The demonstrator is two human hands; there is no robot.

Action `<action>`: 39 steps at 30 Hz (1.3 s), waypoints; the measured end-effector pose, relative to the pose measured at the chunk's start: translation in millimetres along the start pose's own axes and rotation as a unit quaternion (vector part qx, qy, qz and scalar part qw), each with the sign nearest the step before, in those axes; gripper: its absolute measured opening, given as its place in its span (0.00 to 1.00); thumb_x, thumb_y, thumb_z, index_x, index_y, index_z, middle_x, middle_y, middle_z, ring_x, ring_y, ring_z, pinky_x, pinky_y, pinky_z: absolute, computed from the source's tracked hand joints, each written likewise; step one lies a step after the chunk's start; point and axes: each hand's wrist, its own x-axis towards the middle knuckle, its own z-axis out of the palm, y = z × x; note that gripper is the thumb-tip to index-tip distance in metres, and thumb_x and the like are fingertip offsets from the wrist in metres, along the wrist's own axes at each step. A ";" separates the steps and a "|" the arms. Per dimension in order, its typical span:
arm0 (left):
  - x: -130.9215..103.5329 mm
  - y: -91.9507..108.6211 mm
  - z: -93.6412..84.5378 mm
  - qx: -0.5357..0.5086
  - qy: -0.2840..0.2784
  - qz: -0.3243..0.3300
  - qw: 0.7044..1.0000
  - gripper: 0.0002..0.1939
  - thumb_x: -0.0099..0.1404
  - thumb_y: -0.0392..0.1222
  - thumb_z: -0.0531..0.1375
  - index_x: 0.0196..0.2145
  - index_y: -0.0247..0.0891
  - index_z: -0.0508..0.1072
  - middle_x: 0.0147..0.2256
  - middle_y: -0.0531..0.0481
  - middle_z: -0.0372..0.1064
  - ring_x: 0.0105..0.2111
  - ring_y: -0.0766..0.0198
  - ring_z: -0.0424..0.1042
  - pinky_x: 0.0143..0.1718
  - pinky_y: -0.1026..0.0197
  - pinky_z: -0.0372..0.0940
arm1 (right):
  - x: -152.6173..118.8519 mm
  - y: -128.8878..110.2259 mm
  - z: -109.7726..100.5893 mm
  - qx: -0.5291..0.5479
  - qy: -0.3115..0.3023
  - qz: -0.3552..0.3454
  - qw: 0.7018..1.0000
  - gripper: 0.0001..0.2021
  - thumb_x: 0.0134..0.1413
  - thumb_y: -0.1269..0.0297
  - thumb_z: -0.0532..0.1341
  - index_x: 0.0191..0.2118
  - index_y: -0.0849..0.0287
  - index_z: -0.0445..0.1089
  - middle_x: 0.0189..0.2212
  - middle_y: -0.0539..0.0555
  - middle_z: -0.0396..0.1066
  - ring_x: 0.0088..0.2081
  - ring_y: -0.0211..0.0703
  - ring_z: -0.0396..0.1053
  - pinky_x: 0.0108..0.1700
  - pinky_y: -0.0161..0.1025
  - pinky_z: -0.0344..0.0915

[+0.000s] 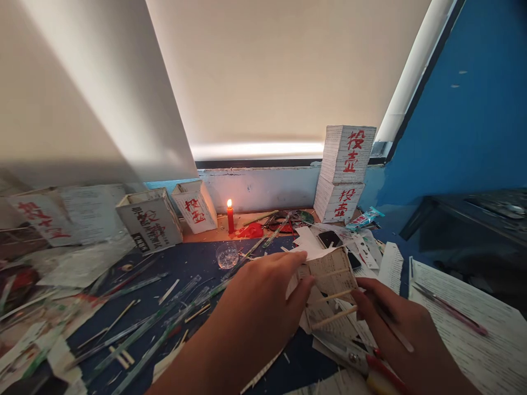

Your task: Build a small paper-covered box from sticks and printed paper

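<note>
A small open box of printed paper (331, 270), tilted, is between my hands, with thin wooden sticks (334, 317) across its open side. My left hand (263, 293) is closed on the box's left wall, thumb and fingers pinching its edge. At the right edge my right hand (405, 323) is closed, fingertips against the box and stick ends. A thin, flat grey tool (393, 323) lies along that hand; its kind is unclear. Scissors (356, 359) with red handles lie below the box, partly covered by the right hand.
A lit red candle (230, 218) stands behind a clear cup (227, 256). Paper boxes with red characters stand at the left (196, 206) and stacked at the right (345, 173). Plastic strips and sticks litter the blue table (197, 249). A pen-like tool (453, 310) rests on printed sheets (486, 329).
</note>
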 end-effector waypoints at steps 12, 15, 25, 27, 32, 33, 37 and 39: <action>-8.1 21.3 20.5 0.056 0.000 0.089 0.994 0.13 0.74 0.33 0.56 0.50 0.39 0.78 0.45 0.48 0.83 0.42 0.50 0.82 0.45 0.44 0.76 | -21.6 10.1 10.2 -0.026 0.004 -0.088 0.996 0.11 0.71 0.55 0.56 0.48 0.54 0.72 0.35 0.53 0.81 0.31 0.43 0.80 0.32 0.34 0.74; -18.1 27.0 28.5 0.077 0.024 0.105 0.991 0.15 0.69 0.28 0.57 0.49 0.36 0.79 0.45 0.47 0.83 0.43 0.48 0.82 0.43 0.44 0.78 | -30.3 12.6 9.5 -0.020 -0.008 -0.090 0.996 0.11 0.72 0.57 0.55 0.47 0.53 0.72 0.33 0.52 0.81 0.29 0.42 0.79 0.31 0.33 0.73; -60.1 28.1 72.6 0.117 0.195 0.228 0.947 0.13 0.71 0.29 0.54 0.43 0.34 0.79 0.44 0.45 0.84 0.43 0.50 0.84 0.41 0.49 0.81 | -67.0 49.4 -10.7 0.002 -0.040 -0.069 0.997 0.14 0.64 0.50 0.63 0.49 0.50 0.75 0.37 0.53 0.83 0.33 0.46 0.82 0.33 0.32 0.78; -70.6 24.3 76.5 0.138 0.170 0.234 0.947 0.12 0.72 0.33 0.55 0.45 0.34 0.79 0.46 0.44 0.83 0.46 0.48 0.83 0.45 0.48 0.81 | -73.3 71.3 -21.7 0.019 -0.050 -0.017 0.998 0.17 0.63 0.47 0.64 0.52 0.48 0.75 0.42 0.53 0.83 0.38 0.49 0.82 0.37 0.34 0.79; -93.2 15.0 71.5 0.148 0.051 0.256 0.954 0.17 0.72 0.48 0.61 0.53 0.37 0.77 0.53 0.42 0.80 0.51 0.48 0.81 0.50 0.50 0.79 | -60.6 94.9 -45.6 0.029 -0.051 0.115 0.992 0.21 0.67 0.41 0.56 0.57 0.42 0.74 0.56 0.50 0.77 0.58 0.54 0.74 0.54 0.43 0.73; -94.7 12.9 69.7 0.134 0.034 0.217 0.966 0.22 0.70 0.53 0.63 0.55 0.38 0.76 0.56 0.39 0.77 0.53 0.44 0.79 0.51 0.46 0.78 | -53.0 91.4 -47.7 0.026 -0.063 0.122 0.990 0.21 0.67 0.40 0.56 0.56 0.42 0.74 0.58 0.50 0.76 0.59 0.55 0.71 0.57 0.45 0.71; -84.8 -2.7 63.6 0.001 0.030 -0.123 0.992 0.36 0.66 0.60 0.63 0.65 0.37 0.69 0.70 0.30 0.54 0.68 0.31 0.59 0.62 0.27 0.61 | -19.5 66.0 -43.4 0.039 -0.133 0.116 0.984 0.24 0.66 0.37 0.54 0.58 0.43 0.71 0.57 0.53 0.75 0.57 0.58 0.71 0.57 0.51 0.67; -74.3 -14.2 62.5 -0.159 0.042 -0.258 0.952 0.46 0.62 0.61 0.67 0.69 0.32 0.61 0.72 0.28 0.48 0.72 0.30 0.47 0.69 0.27 0.46 | -6.1 55.2 -35.2 0.062 -0.159 0.110 0.979 0.26 0.66 0.37 0.55 0.59 0.46 0.70 0.53 0.55 0.77 0.54 0.59 0.73 0.54 0.52 0.67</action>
